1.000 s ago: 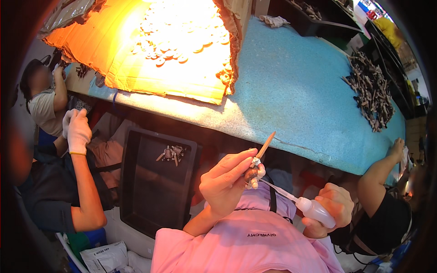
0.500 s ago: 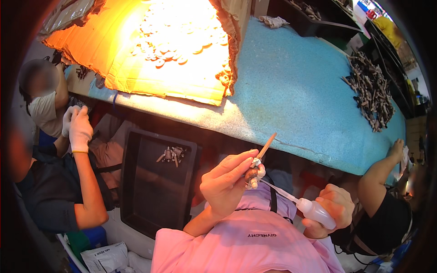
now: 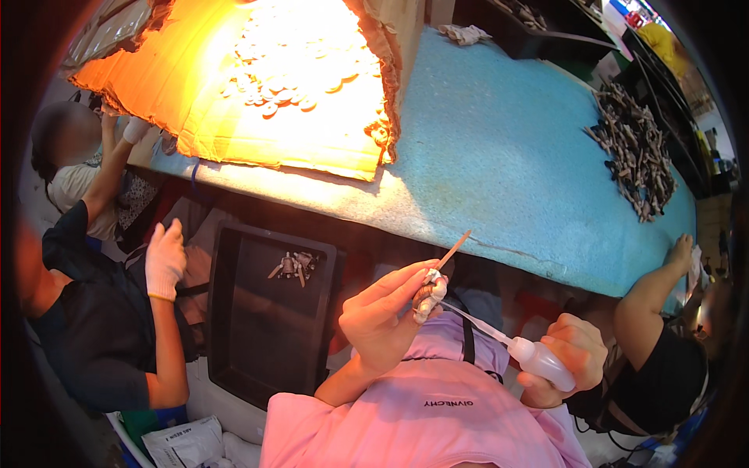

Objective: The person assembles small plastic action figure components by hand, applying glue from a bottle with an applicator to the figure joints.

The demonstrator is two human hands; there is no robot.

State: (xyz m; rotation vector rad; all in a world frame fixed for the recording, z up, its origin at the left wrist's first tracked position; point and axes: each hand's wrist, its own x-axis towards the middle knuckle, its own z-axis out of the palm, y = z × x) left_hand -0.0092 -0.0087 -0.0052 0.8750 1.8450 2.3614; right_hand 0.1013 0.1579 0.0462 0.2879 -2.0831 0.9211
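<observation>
While the raised left hand (image 3: 381, 316) pinches a small brown-and-white figurine (image 3: 429, 295), the right hand (image 3: 576, 352) is curled round a squeeze bottle (image 3: 538, 363), thin nozzle (image 3: 476, 322) aimed up-left, pretty much at the figurine. So that's sitting between both hands, long axis diagonal, brown spike (image 3: 454, 249) pointing up-right toward the blue-topped table (image 3: 499, 156). Black tray (image 3: 265, 343) sits off left.
</observation>
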